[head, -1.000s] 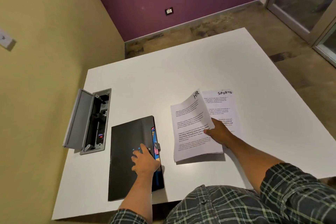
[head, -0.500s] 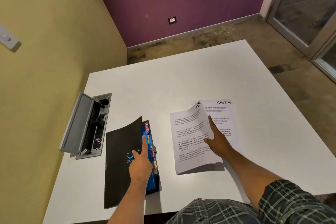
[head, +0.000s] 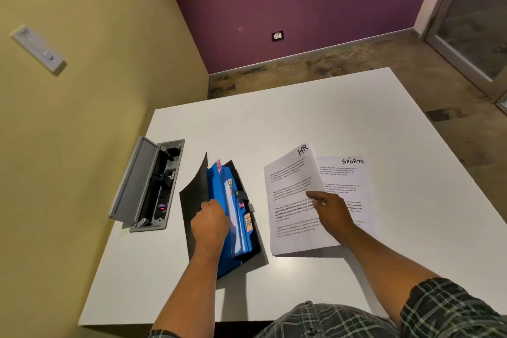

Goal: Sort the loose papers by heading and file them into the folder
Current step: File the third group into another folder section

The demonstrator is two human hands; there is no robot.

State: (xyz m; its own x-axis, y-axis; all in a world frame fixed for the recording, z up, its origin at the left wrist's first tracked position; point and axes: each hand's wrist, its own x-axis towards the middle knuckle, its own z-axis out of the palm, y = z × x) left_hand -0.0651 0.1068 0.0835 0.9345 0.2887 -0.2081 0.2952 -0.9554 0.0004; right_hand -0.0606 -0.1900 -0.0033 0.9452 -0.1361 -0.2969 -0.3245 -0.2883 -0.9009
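Blue ribbed pockets fan from the black folder [head: 219, 211] on the white table [head: 301, 118] as my left hand [head: 210, 223] grips its cover, my right hand [head: 330, 210] pinching the HR sheet [head: 290, 186] above the SPORTS sheet [head: 348, 181].

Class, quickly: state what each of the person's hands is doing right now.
Left hand: curled, gripping the folder cover, holding it open.
Right hand: pinching the HR sheet, lifting it off the SPORTS sheet.
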